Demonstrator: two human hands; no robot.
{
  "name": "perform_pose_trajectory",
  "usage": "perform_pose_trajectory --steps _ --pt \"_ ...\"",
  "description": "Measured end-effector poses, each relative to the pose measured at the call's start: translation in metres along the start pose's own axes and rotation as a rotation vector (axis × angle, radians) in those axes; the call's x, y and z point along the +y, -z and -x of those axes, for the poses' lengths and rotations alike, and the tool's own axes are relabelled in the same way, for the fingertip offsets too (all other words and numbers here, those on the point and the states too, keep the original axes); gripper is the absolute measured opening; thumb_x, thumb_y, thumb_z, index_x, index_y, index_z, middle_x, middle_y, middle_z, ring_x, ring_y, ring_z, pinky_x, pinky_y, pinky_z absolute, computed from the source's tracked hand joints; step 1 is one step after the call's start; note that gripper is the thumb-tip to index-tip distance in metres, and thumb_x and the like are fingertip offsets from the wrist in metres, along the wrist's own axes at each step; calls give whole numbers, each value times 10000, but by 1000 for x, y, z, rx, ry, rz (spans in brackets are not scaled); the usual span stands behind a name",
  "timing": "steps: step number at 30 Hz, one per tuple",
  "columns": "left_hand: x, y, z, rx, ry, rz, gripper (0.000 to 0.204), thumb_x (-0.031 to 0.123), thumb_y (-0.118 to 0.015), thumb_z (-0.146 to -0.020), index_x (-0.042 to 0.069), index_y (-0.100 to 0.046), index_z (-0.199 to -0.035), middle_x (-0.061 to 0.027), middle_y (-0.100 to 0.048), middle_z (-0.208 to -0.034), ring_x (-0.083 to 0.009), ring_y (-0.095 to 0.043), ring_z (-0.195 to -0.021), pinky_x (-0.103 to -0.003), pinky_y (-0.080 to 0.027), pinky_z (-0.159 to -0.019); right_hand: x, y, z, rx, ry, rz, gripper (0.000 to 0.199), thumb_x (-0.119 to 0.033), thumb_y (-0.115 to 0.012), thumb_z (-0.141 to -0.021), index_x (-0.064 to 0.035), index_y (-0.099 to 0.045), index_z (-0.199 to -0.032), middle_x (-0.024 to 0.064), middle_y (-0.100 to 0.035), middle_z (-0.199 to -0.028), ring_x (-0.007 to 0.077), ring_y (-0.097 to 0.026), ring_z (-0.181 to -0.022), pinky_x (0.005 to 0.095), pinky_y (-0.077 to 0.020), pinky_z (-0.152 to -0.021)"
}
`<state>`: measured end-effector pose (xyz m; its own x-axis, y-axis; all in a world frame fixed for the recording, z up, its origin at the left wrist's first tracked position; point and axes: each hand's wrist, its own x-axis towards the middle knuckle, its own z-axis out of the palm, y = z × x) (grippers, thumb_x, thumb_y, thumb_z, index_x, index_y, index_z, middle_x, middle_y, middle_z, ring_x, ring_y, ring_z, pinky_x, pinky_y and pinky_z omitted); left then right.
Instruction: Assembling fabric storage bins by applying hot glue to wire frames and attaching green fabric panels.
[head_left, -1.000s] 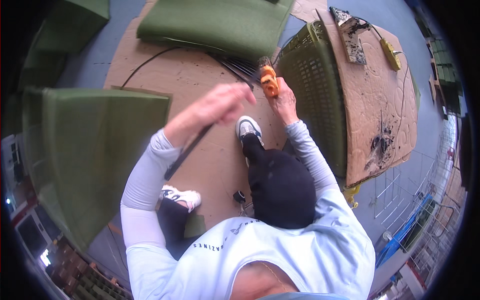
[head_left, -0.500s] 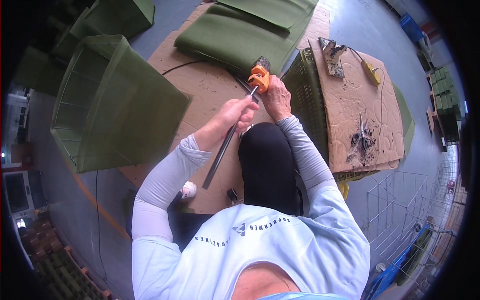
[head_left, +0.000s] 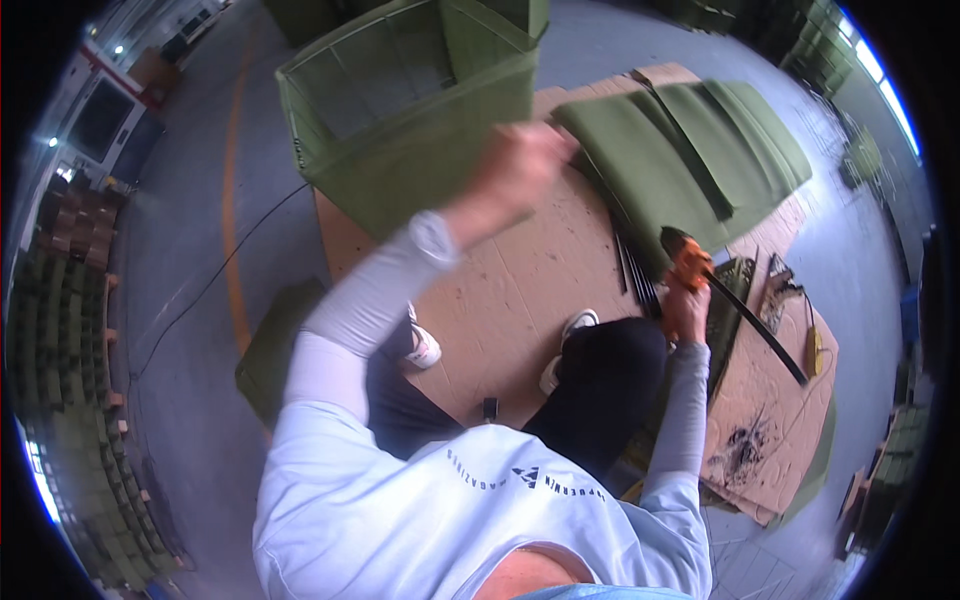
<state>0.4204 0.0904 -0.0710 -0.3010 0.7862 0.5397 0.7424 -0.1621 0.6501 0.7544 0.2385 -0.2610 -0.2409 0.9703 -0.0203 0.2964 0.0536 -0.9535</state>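
Note:
In my right hand (head_left: 686, 312) is an orange glue gun (head_left: 692, 264) with a dark nozzle. A long black glue stick (head_left: 758, 325) juts from its back, slanting down to the right over a cardboard-topped stand. My left hand (head_left: 515, 175) is raised in front of a green fabric bin (head_left: 400, 185). Motion smears its fingers, and nothing held there can be made out. Between the two hands, folded green fabric panels (head_left: 650, 160) lie in a pile. Several thin black sticks (head_left: 634, 272) rest beside the pile, close to the glue gun.
Cardboard (head_left: 490, 320) covers the floor around my feet. On the stand's cardboard top (head_left: 790, 440) lie black-smeared scissors (head_left: 745, 447), a crusted block (head_left: 780, 292) and a yellow corded piece (head_left: 815, 352). A dark cable (head_left: 235, 245) runs over the floor at left, near stacked green goods (head_left: 70, 380).
My left hand has let go of the glue stick and swung away to the upper left. The glue gun has moved right in my right hand. The whole view has turned.

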Motion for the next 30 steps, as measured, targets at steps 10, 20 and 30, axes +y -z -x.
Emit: perform_pose_trajectory --steps 10,20,30 --pt "-273 350 -61 -121 405 -1125 415 273 -681 -893 -23 -649 -1183 -207 -581 -1305 -353 -552 -1232 -430 -446 -1052 16 48 -10 151 321 186 230 -176 -727 -897 -14 -679 -1053 -9 -644 -884 110 -578 -742 300 -477 -677" --pt "-364 342 -120 -62 428 -1115 349 181 -597 -947 1 -577 -1246 -216 -578 -1313 -371 -534 -1259 -455 -452 -1055 -45 43 15 99 16 623 261 -249 -669 -952 -36 -651 -1102 43 -626 -877 133 -571 -786 310 -450 -668" --pt "-407 341 -130 -70 210 -1226 228 217 -668 -894 60 -591 -1040 -198 -665 -1077 -400 -630 -1045 -502 -517 -868 -39 29 -16 -65 352 764 428 -190 -635 -949 -61 -578 -1353 105 -635 -1178 233 -619 -966 369 -500 -797"
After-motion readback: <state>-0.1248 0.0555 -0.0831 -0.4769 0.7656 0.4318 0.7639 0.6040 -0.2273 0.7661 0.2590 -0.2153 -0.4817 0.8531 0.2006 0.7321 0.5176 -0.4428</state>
